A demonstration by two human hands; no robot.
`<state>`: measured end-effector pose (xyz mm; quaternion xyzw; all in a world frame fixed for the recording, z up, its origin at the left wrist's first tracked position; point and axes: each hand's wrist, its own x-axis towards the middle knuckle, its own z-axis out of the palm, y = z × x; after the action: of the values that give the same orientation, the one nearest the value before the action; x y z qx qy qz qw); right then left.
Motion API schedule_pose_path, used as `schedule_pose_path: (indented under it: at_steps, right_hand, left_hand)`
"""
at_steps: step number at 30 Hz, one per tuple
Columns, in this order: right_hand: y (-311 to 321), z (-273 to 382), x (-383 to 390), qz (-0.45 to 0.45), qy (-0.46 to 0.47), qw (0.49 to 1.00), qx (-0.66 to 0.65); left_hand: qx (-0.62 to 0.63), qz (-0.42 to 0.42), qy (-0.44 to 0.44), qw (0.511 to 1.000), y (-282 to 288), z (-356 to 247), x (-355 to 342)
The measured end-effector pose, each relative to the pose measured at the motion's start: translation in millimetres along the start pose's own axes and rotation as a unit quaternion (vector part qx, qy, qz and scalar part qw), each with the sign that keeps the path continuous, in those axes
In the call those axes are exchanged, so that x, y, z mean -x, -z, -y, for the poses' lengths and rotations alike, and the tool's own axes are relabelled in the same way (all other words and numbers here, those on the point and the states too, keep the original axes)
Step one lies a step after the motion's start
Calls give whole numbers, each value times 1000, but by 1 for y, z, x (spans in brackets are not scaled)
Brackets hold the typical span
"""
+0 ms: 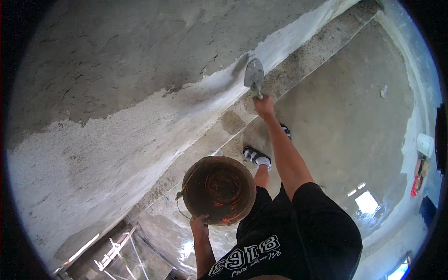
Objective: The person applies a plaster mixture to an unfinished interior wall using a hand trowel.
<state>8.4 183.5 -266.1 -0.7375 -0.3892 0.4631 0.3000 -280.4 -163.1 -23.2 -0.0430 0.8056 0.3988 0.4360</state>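
Rough wall spreads across the upper left, dark grey above and paler below, the boundary between them ragged. Smooth grey floor fills much of the right side, with a coarser strip running along the foot of the wall. Dark clothing covers the person's body at the bottom. A round bucket, dark inside with orange-red marks, is held tilted toward the camera, low in the centre. Beyond it, a trowel points at the wall, its blade smeared grey; whether it touches, I cannot tell. The right hand has its fingers clenched round the trowel's grip. The left hand grasps the bucket's near rim, fingers closed over the edge.
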Motion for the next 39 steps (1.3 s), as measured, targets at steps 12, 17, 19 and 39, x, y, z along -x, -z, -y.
schedule_pose_path:
  at_steps: [12,17,19,39]
  right_hand:
    - [-37,54,17,-71,-30,997,-30]
    - [-19,44,33,-70,-4,997,-35]
    - [-23,58,32,-42,24,998,-38]
    - [-38,112,25,-53,202,978,11]
  left_hand:
    - [-12,-2,9,1000,-2,-3,0]
    - [-37,0,17,999,2,-2,-5]
    - [-1,34,5,999,2,-1,-8]
    - [7,4,27,1000,2,1,-12]
